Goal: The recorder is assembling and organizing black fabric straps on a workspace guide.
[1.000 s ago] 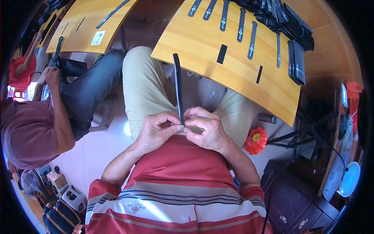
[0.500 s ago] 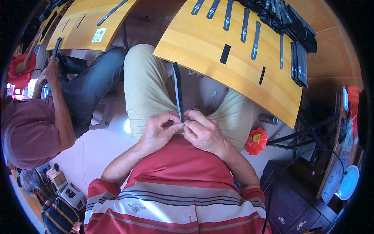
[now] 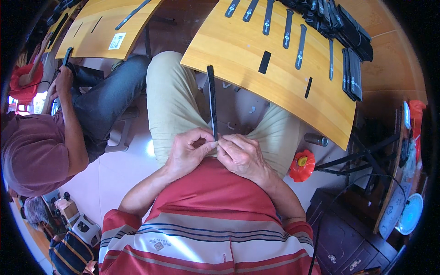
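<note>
A narrow black fabric strap (image 3: 211, 98) stands up from between my hands, its far end level with the near edge of the table. Its lower end is pinched in the thumb and forefinger of my left hand (image 3: 190, 150). Close against it, my right hand (image 3: 240, 153) has its fingers curled and pressed together at that same end. Exactly what the right fingertips grip is hidden. On the wooden table (image 3: 229, 55) ahead, several dark straps (image 3: 288, 30) with rounded ends lie in a spaced row.
Black straps (image 3: 327, 18) are heaped at the table's far right, beside a stack of dark flat packs (image 3: 351, 75). Below the right corner are a red flower-shaped dish (image 3: 301, 166) and a dark cylinder (image 3: 316, 139). A co-worker (image 3: 41, 146) sits at left by another table (image 3: 91, 39).
The strap's far end has risen a little and shifted slightly right. The fingers of my right hand have moved slightly at the strap's lower end; my left hand keeps its pinch.
</note>
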`<state>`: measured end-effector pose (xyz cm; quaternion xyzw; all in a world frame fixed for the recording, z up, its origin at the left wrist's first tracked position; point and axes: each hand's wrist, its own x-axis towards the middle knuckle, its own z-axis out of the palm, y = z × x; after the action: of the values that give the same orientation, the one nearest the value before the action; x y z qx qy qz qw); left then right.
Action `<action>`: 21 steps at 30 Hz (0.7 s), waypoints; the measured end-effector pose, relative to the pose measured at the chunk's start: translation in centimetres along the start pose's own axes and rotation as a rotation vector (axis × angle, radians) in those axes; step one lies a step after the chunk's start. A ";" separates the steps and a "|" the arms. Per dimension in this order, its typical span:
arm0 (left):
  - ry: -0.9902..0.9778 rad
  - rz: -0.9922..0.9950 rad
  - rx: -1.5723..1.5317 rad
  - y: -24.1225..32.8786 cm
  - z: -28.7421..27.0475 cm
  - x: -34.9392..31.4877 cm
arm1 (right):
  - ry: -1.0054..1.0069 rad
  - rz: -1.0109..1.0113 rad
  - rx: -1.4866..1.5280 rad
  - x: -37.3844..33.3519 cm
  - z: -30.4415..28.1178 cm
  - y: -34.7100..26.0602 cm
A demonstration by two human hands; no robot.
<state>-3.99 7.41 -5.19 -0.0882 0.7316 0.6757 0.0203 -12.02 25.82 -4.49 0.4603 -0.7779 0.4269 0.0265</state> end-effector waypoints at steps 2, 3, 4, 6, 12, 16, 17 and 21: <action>-0.001 0.023 0.006 -0.1 0.0 0.0 | -0.004 0.000 0.016 0.0 0.0 0.1; -0.003 0.024 0.006 0.0 0.0 0.0 | -0.008 0.002 0.030 0.0 0.1 0.1; -0.014 -0.011 -0.015 0.1 -0.1 0.0 | -0.007 0.003 0.029 -0.1 0.1 0.2; -0.025 -0.046 -0.035 0.2 -0.1 -0.1 | -0.033 -0.011 0.057 -0.3 0.1 0.5; -0.028 -0.062 -0.168 -0.4 0.2 -0.3 | -0.012 -0.029 0.087 -0.3 0.2 0.7; -0.010 -0.028 -0.192 -0.4 0.3 -0.2 | 0.000 -0.051 0.054 -0.3 0.0 0.5; -0.015 -0.019 -0.166 -0.4 0.3 -0.2 | -0.005 -0.066 0.014 -0.4 -0.1 0.4; -0.027 -0.051 -0.250 -0.4 0.3 -0.2 | -0.053 -0.100 -0.060 -0.3 -0.5 0.2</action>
<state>-3.80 7.71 -5.56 -0.0996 0.6388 0.7621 0.0360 -12.16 26.46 -4.42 0.5088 -0.7668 0.3892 0.0411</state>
